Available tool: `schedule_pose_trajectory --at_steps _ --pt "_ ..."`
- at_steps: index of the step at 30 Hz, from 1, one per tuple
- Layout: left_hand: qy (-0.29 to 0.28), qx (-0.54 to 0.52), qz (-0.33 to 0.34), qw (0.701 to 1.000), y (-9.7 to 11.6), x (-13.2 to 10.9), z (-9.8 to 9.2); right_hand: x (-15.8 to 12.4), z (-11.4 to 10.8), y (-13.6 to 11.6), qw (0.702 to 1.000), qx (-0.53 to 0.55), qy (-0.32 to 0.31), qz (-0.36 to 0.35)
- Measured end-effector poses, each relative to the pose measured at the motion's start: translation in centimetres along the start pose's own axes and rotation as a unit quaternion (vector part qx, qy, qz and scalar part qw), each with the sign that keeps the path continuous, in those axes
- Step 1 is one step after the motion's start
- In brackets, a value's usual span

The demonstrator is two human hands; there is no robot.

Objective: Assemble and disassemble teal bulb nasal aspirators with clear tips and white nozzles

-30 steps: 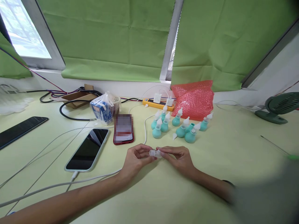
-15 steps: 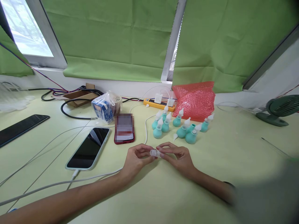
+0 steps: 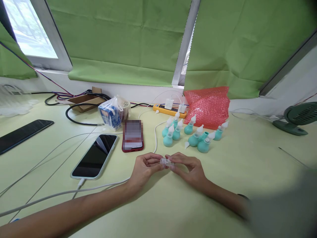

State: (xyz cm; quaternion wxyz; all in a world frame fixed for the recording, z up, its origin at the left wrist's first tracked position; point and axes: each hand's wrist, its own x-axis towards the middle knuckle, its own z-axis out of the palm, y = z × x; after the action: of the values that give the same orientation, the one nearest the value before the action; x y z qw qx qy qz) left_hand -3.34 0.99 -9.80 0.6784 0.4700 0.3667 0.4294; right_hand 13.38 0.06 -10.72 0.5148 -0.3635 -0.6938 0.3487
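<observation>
Between my two hands is a small clear plastic connector [image 3: 166, 162], a short tube with a wider rim at its left end. My left hand [image 3: 146, 167] pinches the rim end with thumb and fingertips. At the other end, my right hand [image 3: 189, 168] has its thumb and fingers closed on the tube; fingertips partly cover it. Just beyond the hands stand several teal bulb nasal aspirators [image 3: 203, 145], most with clear necks and white pointed tips. One teal bulb [image 3: 204, 135] has an open mouth and no tip. A loose white tip [image 3: 187, 144] lies beside them.
Left of my hands lie a phone with a pale case [image 3: 95, 157], a red-cased phone [image 3: 132, 135] and a dark phone [image 3: 24, 134]. Behind are a bagged blue box [image 3: 112, 115], an orange power strip [image 3: 158, 108] and a red bubble-wrap pouch [image 3: 208, 107]. A green fan [image 3: 297, 117] stands right.
My right fingers have shifted slightly on the clear connector, and more of it shows between the hands. Both hands keep their hold. The camera view has moved a little.
</observation>
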Motion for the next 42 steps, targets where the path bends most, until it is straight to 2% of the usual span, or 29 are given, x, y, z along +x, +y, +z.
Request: schedule_pose_trajectory --at_steps 2,4,6,8,13,23,37,42 --pt "-0.002 0.002 0.004 1.0 0.0 0.0 0.0 0.1 -0.1 0.0 0.989 0.092 -0.002 0.115" --pt "-0.002 0.007 0.008 1.0 -0.1 0.1 0.1 0.3 -0.3 0.1 0.964 0.173 0.004 0.201" --pt "-0.005 0.015 0.012 1.0 -0.1 0.0 0.1 0.5 -0.5 0.3 0.943 0.218 0.0 0.251" --pt "-0.009 0.022 0.017 1.0 -0.1 -0.1 0.2 0.6 -0.6 0.3 0.934 0.224 -0.025 0.276" --pt "-0.002 0.018 0.013 1.0 -0.2 -0.2 0.4 0.9 -0.8 0.3 0.933 0.204 -0.063 0.289" --pt "-0.001 0.02 0.017 1.0 -0.3 -0.4 0.6 1.4 -1.0 -0.1 0.902 0.26 -0.091 0.333" --pt "-0.005 0.053 0.023 0.998 -0.4 -0.7 0.7 1.2 -0.9 0.0 0.916 0.222 -0.094 0.32" --pt "0.003 0.054 0.031 0.998 -0.2 -0.7 0.7 1.4 -1.2 -0.4 0.904 0.225 -0.124 0.34"
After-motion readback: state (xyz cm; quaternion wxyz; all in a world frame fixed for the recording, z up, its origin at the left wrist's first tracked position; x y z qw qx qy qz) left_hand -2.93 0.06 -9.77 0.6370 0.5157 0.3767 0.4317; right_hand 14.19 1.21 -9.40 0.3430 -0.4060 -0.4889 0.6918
